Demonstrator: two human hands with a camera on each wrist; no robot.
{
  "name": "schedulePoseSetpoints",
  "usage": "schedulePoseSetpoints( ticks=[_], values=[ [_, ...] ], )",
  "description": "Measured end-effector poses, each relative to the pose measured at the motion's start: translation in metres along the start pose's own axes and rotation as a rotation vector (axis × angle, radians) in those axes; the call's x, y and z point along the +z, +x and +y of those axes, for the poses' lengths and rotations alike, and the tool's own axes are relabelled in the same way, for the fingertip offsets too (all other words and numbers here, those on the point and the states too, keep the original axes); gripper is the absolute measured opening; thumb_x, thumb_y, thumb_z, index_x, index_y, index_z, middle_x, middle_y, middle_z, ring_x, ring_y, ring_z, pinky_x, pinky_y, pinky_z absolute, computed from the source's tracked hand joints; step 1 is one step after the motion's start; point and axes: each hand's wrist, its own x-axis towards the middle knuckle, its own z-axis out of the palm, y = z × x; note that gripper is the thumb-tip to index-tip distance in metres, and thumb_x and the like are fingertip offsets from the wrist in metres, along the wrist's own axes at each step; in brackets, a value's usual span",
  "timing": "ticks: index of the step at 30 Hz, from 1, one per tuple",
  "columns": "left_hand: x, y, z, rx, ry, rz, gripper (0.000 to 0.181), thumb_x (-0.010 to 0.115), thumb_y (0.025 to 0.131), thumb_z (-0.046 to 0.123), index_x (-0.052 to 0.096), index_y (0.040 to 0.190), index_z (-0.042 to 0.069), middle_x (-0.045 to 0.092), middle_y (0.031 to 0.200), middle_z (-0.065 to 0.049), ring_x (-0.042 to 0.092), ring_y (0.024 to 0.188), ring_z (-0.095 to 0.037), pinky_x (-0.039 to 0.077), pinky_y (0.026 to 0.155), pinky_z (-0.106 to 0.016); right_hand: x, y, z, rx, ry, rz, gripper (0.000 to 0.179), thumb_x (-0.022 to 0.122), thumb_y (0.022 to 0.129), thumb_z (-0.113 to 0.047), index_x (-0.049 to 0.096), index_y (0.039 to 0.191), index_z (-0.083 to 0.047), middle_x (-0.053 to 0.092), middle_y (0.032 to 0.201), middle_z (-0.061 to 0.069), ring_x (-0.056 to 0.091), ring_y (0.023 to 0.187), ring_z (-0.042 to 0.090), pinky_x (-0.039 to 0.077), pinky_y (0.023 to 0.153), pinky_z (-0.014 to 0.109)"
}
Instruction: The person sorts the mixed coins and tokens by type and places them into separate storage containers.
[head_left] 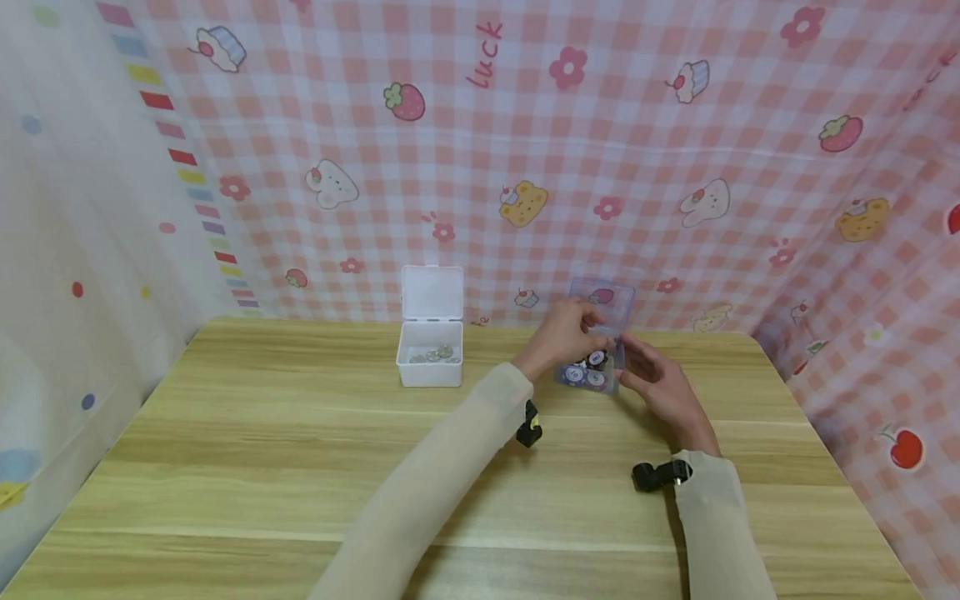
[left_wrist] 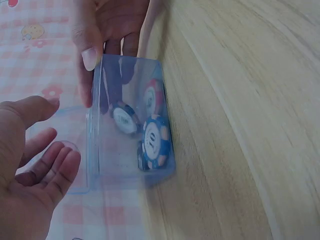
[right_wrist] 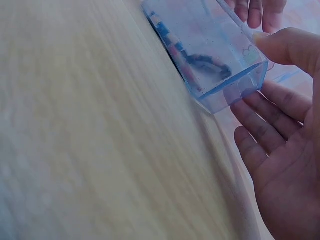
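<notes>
A clear bluish plastic box [head_left: 610, 387] stands at the back right of the table, its hinged lid [head_left: 621, 304] raised behind it. Several poker chips [left_wrist: 156, 141] lie inside, among them blue-edged and pink-edged ones. My right hand [head_left: 666, 387] grips the box's right end, the thumb at the top rim and the fingers round the end wall and behind. Over the box, my left hand [head_left: 564, 335] hangs in front of the raised lid. Its fingers are loosely bent, with the thumb apart and nothing between them, as the left wrist view shows.
To the left stands an open white box [head_left: 431, 377] holding several small silvery round pieces [head_left: 445, 352]; its lid is upright. Behind the wooden table [head_left: 300, 467] hangs a pink checked curtain [head_left: 465, 167], close to both boxes.
</notes>
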Motion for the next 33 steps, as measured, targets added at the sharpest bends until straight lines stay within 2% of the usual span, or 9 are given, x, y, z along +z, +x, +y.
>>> schedulePoseSetpoints(
  ticks=[2,6,11,18,22,26,30,33],
  values=[
    [-0.001,-0.001,-0.002,-0.003,-0.017,0.007,0.035,0.079,0.091,0.029,0.073,0.118,0.007,0.068,0.117,-0.008,0.061,0.102,-0.017,0.052,0.083,-0.021,0.000,0.000,0.000,0.005,-0.002,0.000,0.070,0.066,0.101,-0.023,0.032,0.162,-0.018,0.040,0.163,0.015,0.040,0.150,0.036,0.034,0.123,0.052],
    [-0.007,-0.004,-0.004,-0.006,-0.037,0.021,0.034,0.075,0.094,0.030,0.071,0.121,0.009,0.067,0.123,-0.009,0.062,0.109,-0.021,0.054,0.089,-0.024,-0.001,0.002,0.000,0.006,-0.021,-0.001,0.071,0.066,0.101,-0.024,0.031,0.162,-0.016,0.039,0.163,0.016,0.040,0.149,0.037,0.033,0.123,0.054],
    [-0.017,-0.010,-0.003,-0.002,-0.023,0.040,0.041,0.070,0.097,0.038,0.068,0.129,0.012,0.063,0.128,-0.008,0.060,0.115,-0.020,0.054,0.095,-0.028,-0.004,0.002,-0.003,-0.005,-0.037,-0.007,0.073,0.068,0.100,-0.023,0.031,0.162,-0.013,0.037,0.164,0.017,0.038,0.150,0.039,0.030,0.125,0.055],
    [-0.037,-0.027,-0.001,0.063,0.012,0.081,0.048,0.068,0.098,0.039,0.063,0.136,0.010,0.059,0.136,-0.009,0.058,0.125,-0.027,0.053,0.105,-0.039,-0.008,-0.002,-0.006,0.016,-0.065,-0.026,0.075,0.067,0.101,-0.024,0.027,0.163,-0.013,0.038,0.162,0.022,0.038,0.149,0.044,0.031,0.124,0.057],
    [-0.054,-0.043,0.003,0.072,0.025,0.121,0.054,0.067,0.097,0.044,0.059,0.140,0.012,0.056,0.143,-0.006,0.056,0.131,-0.026,0.050,0.112,-0.042,-0.010,-0.004,-0.010,0.039,-0.091,-0.015,0.079,0.067,0.101,-0.031,0.023,0.164,-0.013,0.036,0.163,0.025,0.037,0.149,0.047,0.031,0.124,0.058],
    [-0.070,-0.063,0.002,0.092,0.036,0.189,0.058,0.069,0.096,0.048,0.057,0.143,0.016,0.055,0.143,-0.003,0.056,0.129,-0.022,0.050,0.111,-0.042,-0.014,-0.006,-0.015,0.043,-0.127,-0.006,0.083,0.066,0.101,-0.037,0.020,0.165,-0.015,0.032,0.164,0.025,0.036,0.148,0.050,0.033,0.122,0.061],
    [-0.086,-0.085,-0.006,0.110,0.051,0.264,0.060,0.072,0.094,0.046,0.056,0.144,0.016,0.054,0.143,-0.001,0.052,0.132,-0.020,0.048,0.113,-0.040,-0.019,-0.008,-0.022,0.028,-0.155,0.010,0.084,0.066,0.100,-0.042,0.020,0.165,-0.016,0.029,0.167,0.023,0.032,0.150,0.050,0.031,0.122,0.063],
    [-0.097,-0.102,-0.015,0.094,0.055,0.298,0.063,0.073,0.093,0.046,0.055,0.144,0.015,0.050,0.147,-0.003,0.047,0.138,-0.022,0.045,0.116,-0.043,-0.024,-0.010,-0.028,-0.008,-0.183,0.047,0.083,0.066,0.100,-0.042,0.023,0.165,-0.015,0.029,0.167,0.021,0.032,0.150,0.048,0.031,0.122,0.063]
  ],
)
